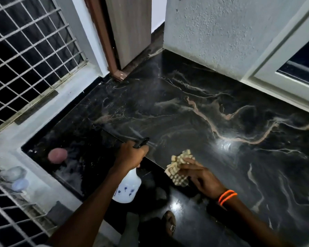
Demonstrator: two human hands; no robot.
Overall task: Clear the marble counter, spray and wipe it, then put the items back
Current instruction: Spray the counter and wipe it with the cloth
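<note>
The black marble counter (194, 107) with pale brown veins fills the middle and right of the head view, with nothing standing on it. My left hand (130, 155) grips the neck of a white spray bottle (127, 188) with a black trigger nozzle, held at the counter's front edge and pointing over the slab. A faint mist hangs ahead of the nozzle. My right hand (202, 177), orange bands at the wrist, holds a beige waffle-textured cloth (178, 168) just above the counter's near edge.
A lower black ledge (75, 157) at the left carries a pink round object (57, 155). Two pale containers (16, 177) sit on the white sill beside a metal window grille (25, 56). A wooden door frame (107, 41) and textured wall (230, 29) bound the counter's far side. My sandalled foot (169, 223) is below.
</note>
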